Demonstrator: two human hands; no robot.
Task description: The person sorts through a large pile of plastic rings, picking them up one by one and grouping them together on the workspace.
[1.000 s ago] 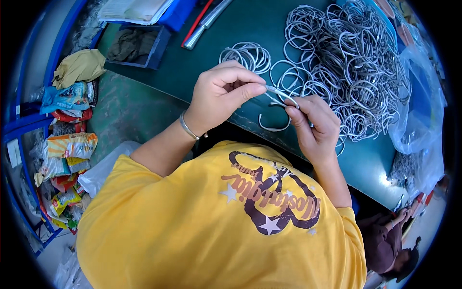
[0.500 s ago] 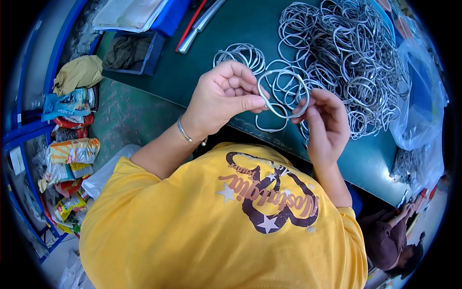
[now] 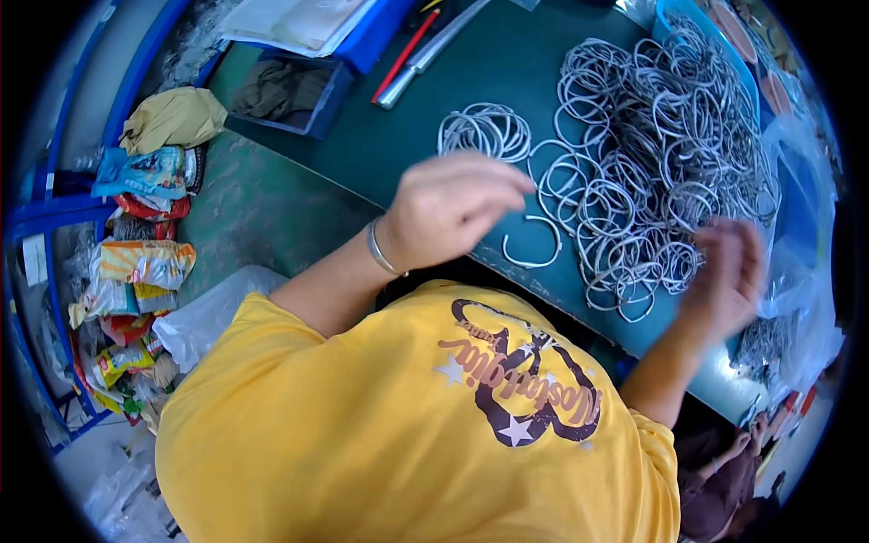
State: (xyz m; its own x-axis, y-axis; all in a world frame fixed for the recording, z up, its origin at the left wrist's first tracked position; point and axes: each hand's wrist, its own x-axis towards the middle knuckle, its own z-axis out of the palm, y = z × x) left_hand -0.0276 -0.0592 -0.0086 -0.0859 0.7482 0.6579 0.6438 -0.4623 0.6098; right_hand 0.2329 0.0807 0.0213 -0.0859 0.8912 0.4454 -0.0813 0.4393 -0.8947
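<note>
My left hand (image 3: 457, 206), smeared by motion, hovers near the table edge below a small bundle of silvery rings (image 3: 484, 131). Its fingers stretch loosely to the right, and no ring shows in them. A single open-ended ring (image 3: 532, 242) lies on the green table just right of it. My right hand (image 3: 724, 276), also blurred, is at the lower right side of a large tangled heap of silvery rings (image 3: 652, 145). Its fingers look apart, with nothing visible between them. The rings are thin and bangle-sized.
A blue bin with dark cloth (image 3: 288, 95), papers (image 3: 294, 23), a red pencil-like stick (image 3: 407, 54) and a clear rod (image 3: 434, 54) lie at the far left. A light-blue tray (image 3: 724, 36) and clear plastic bag (image 3: 801, 199) border the heap. Another person (image 3: 724, 489) is lower right.
The ring that both hands held is no longer in them. My hands have parted: the right moved right toward the heap's side, the left shifted slightly right. The view has shifted a little.
</note>
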